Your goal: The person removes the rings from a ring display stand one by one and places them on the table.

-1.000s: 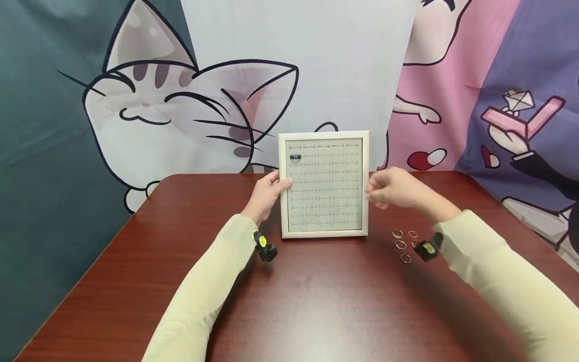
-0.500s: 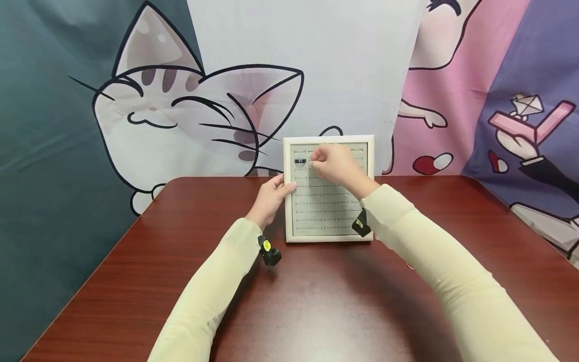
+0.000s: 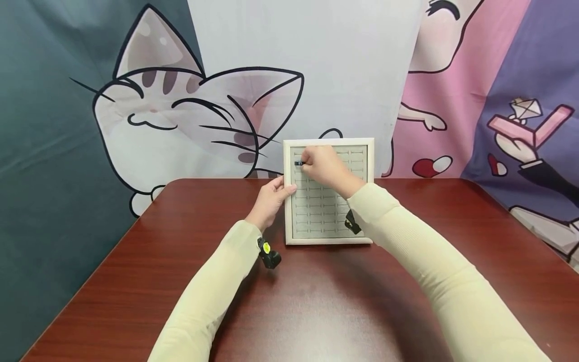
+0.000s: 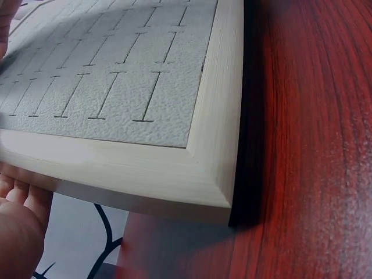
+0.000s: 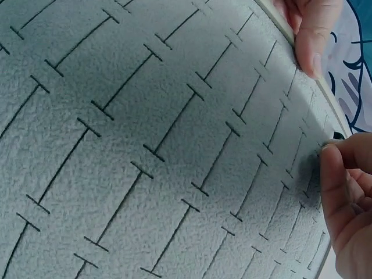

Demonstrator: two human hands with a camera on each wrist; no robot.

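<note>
A ring display board (image 3: 316,221), pale grey with rows of slots in a cream frame (image 3: 325,241), stands upright on the table. My left hand (image 3: 269,201) grips its left edge, thumb on the front and fingers behind. In the upper left slots sits a dark ring (image 3: 297,163), partly covered by my right hand (image 3: 326,168). Thumb and forefinger of that hand pinch together at the ring, close against the grey padding. In the right wrist view only a small dark bit of the ring (image 5: 339,136) shows past the fingertips.
The board stands on a reddish-brown wooden table (image 3: 149,281). Behind it hangs a backdrop (image 3: 353,75) printed with cartoon figures. My right forearm (image 3: 416,251) crosses in front of the board's lower right corner.
My right hand has moved left from beside the board to its upper left slots, reaching the dark ring. Several loose rings on the table are now hidden behind the right arm. The left hand keeps its hold.
</note>
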